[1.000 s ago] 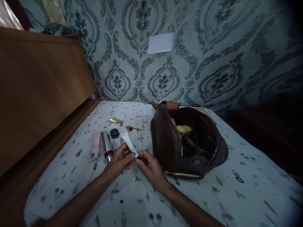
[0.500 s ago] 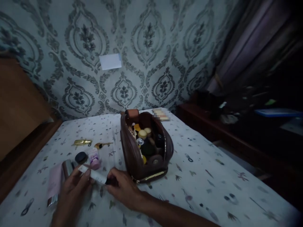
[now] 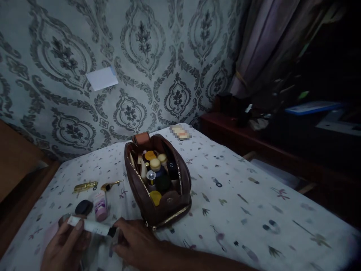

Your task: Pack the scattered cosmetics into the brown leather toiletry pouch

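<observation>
My left hand [image 3: 66, 241] pinches a slim white tube [image 3: 91, 226] with a black cap [image 3: 112, 231], held slanting above the bed. Close at the cap end, my right hand [image 3: 135, 239] has thumb and forefinger apart; whether a fingertip touches the cap is unclear. Just beyond the tube lie a round black container [image 3: 84, 207] and a small pink-and-white bottle [image 3: 100, 205]. A pale pink tube [image 3: 50, 235] is partly covered by my left hand. Behind my right hand stands an unzipped brown leather bag [image 3: 138, 195] containing several cosmetics, among them cream-topped containers [image 3: 155, 164].
A gold tube-like item [image 3: 85, 186] and a small gold-handled brush [image 3: 111, 184] lie left of the bag on the patterned sheet [image 3: 239, 226]. A blurred-out card-like item [image 3: 180, 132] sits near the wall. Dark red furniture [image 3: 222, 128] borders the right side.
The camera view has turned right, shifting everything leftward. My right thumb and forefinger have loosened from around the black cap, which shows more fully. My left hand still holds the white tube.
</observation>
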A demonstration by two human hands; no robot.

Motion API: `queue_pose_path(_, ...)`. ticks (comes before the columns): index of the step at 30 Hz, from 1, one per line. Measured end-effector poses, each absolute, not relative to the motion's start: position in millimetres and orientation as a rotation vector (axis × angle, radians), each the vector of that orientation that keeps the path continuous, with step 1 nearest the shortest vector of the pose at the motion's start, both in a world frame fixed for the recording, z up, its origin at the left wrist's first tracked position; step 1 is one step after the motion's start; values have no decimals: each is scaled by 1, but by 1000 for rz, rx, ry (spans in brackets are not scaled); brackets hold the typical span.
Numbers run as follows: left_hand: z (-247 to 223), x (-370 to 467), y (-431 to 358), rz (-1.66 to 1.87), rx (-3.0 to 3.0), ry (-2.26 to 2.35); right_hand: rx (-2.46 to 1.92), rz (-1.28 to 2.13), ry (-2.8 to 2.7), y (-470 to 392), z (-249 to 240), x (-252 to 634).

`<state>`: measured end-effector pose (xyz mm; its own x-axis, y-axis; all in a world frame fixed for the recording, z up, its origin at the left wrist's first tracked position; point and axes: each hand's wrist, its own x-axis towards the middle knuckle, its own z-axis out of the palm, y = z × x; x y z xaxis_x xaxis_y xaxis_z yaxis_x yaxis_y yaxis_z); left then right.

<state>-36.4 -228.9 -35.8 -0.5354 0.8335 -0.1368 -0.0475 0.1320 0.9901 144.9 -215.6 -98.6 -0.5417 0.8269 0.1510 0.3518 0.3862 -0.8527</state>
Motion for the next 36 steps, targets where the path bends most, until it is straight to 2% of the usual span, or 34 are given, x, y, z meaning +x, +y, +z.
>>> queue_pose_path(6,-9,-24,-221,1486,734,1622,-1040,822,-2145,-219,-97,143)
queue_pose_path(10,14,-18,-216,1680,868,1587,-819,379,-2209,-222,-83,143)
queue_pose_path(14,30,-22,-213,1780,948,1527,-573,-11,-1904,-223,-42,161)
queue_pose_path(20,32,-29,-210,1777,977,1545,-822,94,-1732,-226,2,189)
queue_pose_path(36,48,-7,-212,1767,1109,1433,-707,-193,-1871,-223,-24,176)
